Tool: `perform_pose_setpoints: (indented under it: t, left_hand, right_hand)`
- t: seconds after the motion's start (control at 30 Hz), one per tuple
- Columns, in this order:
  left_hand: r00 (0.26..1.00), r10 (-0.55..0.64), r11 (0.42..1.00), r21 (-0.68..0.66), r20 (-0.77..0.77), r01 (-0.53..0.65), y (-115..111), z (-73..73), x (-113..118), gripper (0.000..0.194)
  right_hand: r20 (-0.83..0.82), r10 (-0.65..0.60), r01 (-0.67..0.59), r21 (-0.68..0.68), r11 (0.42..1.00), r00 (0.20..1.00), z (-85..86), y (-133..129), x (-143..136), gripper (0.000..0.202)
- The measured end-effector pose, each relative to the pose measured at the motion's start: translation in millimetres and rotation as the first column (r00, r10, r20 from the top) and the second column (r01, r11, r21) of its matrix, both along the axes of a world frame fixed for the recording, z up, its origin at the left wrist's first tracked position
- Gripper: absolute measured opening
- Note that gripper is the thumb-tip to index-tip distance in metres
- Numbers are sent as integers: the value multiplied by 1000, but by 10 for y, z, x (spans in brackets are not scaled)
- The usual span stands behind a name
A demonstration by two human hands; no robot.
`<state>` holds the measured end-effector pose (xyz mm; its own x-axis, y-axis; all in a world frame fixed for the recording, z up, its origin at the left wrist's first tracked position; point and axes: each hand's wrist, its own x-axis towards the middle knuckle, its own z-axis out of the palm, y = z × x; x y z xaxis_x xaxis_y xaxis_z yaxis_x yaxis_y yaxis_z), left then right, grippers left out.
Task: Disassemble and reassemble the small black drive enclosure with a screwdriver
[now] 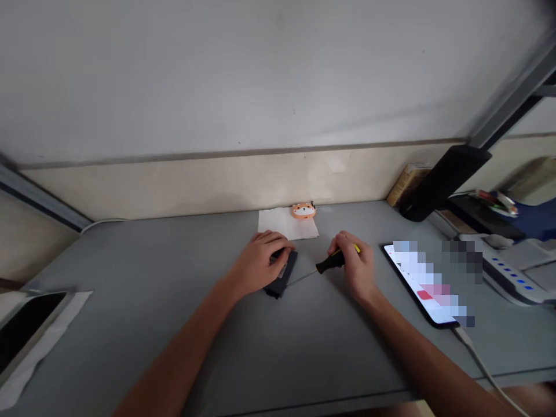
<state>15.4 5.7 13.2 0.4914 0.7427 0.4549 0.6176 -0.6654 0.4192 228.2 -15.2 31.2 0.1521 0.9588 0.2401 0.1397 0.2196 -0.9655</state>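
My left hand (266, 260) lies over a dark, box-shaped device (282, 277) on the grey table, its fingers wrapped round the far part. What exactly the device is I cannot tell. In my right hand (354, 260) is a screwdriver (330, 262) with a black and yellow handle. Its thin shaft points left, and the tip reaches the near right edge of the device; whether it touches a screw is too small to make out. Behind both hands, a white paper (280, 223) carries an orange animal-faced case (303, 211).
To the right lies a lit phone (421, 289) with a cable (482, 359) plugged in. Beyond it are a power strip (508, 275), a black cylinder (445, 182) and a carton (406, 182). A dark-screened device (30, 324) rests on white paper at far left. A wall closes the back.
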Motion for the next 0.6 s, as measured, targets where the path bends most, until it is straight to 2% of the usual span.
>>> perform_pose_setpoints:
  t: [0.2,0.37,0.6]
  left_hand:
    - [1000,-2,1000,24,10,1,-5,1,11,25]
    - [1000,-12,1000,21,21,11,-4,7,16,25]
    - [1000,-12,1000,15,13,11,-9,19,8,25]
  right_hand:
    - [-19,-4,3,-15,1000,1000,-15,13,5,37]
    - [37,32,-32,2,999,999,8,-5,-2,39]
    - [4,-15,15,27,1000,1000,-5,4,22,37]
